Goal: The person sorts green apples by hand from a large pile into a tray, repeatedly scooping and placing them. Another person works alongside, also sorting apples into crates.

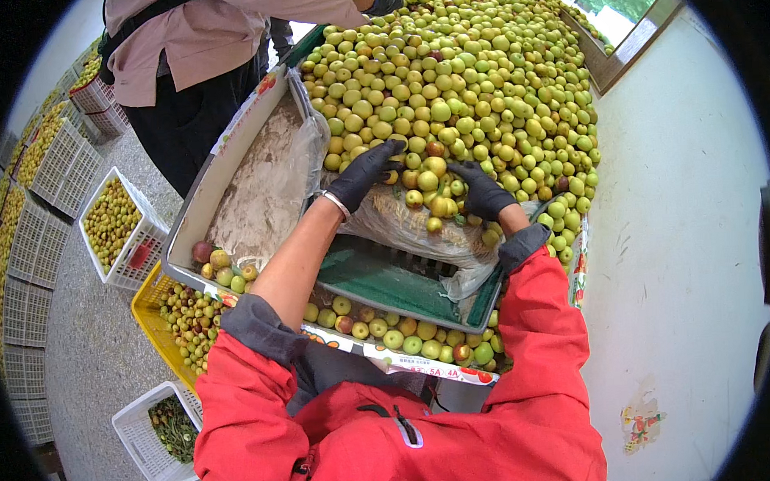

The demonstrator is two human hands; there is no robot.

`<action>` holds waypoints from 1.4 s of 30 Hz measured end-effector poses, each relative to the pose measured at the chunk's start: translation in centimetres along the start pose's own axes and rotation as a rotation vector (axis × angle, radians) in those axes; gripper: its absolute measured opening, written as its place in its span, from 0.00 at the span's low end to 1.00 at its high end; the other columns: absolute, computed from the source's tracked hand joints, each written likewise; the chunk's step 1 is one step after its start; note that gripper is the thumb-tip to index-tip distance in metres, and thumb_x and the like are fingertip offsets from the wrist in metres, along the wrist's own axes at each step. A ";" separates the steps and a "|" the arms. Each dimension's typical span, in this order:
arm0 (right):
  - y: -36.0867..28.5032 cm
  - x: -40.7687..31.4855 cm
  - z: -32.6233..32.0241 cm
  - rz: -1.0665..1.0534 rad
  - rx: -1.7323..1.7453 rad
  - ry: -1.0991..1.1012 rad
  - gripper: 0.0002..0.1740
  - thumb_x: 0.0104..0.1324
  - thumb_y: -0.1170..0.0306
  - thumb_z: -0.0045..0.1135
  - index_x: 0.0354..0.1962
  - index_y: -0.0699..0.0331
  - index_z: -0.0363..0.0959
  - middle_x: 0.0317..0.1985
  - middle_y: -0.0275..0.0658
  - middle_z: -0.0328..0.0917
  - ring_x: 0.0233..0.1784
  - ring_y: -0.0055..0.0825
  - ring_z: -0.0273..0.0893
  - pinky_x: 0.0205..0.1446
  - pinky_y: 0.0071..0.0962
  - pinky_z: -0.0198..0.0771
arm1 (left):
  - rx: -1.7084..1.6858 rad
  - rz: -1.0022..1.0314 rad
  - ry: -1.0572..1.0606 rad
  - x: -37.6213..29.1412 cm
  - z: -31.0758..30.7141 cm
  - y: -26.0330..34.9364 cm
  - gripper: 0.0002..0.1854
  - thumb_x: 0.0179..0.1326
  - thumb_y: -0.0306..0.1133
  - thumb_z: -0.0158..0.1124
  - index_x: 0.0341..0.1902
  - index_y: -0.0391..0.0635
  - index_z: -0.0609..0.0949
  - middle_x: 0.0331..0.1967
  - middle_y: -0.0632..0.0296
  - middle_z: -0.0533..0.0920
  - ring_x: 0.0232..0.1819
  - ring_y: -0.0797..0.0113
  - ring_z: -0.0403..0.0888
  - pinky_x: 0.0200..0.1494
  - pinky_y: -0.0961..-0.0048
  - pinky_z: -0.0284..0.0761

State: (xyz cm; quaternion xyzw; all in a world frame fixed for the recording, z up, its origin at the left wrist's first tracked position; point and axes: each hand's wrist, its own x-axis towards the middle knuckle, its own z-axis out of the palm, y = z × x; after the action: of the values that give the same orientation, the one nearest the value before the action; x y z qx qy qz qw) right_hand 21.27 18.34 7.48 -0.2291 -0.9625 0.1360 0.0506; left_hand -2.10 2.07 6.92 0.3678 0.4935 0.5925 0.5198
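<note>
A large heap of round yellow-green fruits (456, 79), jujubes by their look, fills the table before me. My left hand (365, 174), in a black glove, rests at the near edge of the heap with its fingers apart. Opposite it, my right hand (485, 191), gloved alike, curves its fingers against the fruit. Between the two hands sits a loose cluster of fruits (429, 180), some with red-brown patches. Crumpled clear plastic sheeting (384, 218) lies under them, above a green crate (380, 282).
A row of fruits (395, 339) lies along the printed cardboard edge (421, 363). To the left are a grey-rimmed tray (249, 188), a yellow crate (149, 325) and white crates (140, 239). Another person (188, 69) stands at the far left side. A white wall (663, 199) bounds the right.
</note>
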 end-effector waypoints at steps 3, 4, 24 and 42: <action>-1.1 -0.4 0.9 -0.069 0.096 -0.036 0.47 0.46 0.80 0.64 0.66 0.50 0.63 0.59 0.55 0.68 0.64 0.53 0.66 0.67 0.40 0.66 | 0.049 0.093 -0.091 0.1 0.0 -1.6 0.31 0.75 0.51 0.46 0.73 0.44 0.66 0.71 0.61 0.67 0.69 0.69 0.67 0.71 0.72 0.61; -2.6 -1.1 0.3 -0.033 0.083 -0.045 0.47 0.46 0.80 0.64 0.66 0.50 0.63 0.59 0.55 0.68 0.64 0.53 0.66 0.67 0.40 0.66 | 0.040 0.055 -0.102 -0.3 0.7 -0.8 0.30 0.76 0.47 0.46 0.74 0.42 0.63 0.72 0.61 0.66 0.71 0.69 0.63 0.74 0.73 0.57; 5.2 -6.8 -2.6 0.419 -0.128 -0.043 0.32 0.51 0.77 0.53 0.59 0.66 0.72 0.47 0.55 0.81 0.51 0.53 0.80 0.58 0.38 0.74 | 0.256 0.119 -0.130 -0.2 -0.2 -1.1 0.28 0.77 0.45 0.41 0.73 0.44 0.66 0.72 0.60 0.68 0.71 0.68 0.65 0.74 0.72 0.56; 5.5 -2.1 -3.1 0.498 -0.024 0.226 0.32 0.51 0.76 0.60 0.58 0.59 0.75 0.58 0.52 0.76 0.62 0.46 0.74 0.66 0.36 0.68 | 0.229 0.137 -0.144 0.1 0.2 -1.8 0.28 0.76 0.45 0.45 0.71 0.40 0.68 0.69 0.59 0.71 0.70 0.68 0.66 0.73 0.73 0.58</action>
State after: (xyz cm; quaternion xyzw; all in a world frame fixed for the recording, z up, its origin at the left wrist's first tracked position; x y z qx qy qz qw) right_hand 25.96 22.89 8.84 -0.4732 -0.8662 0.1063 0.1200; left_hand -1.52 2.15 5.23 0.4989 0.4933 0.5384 0.4668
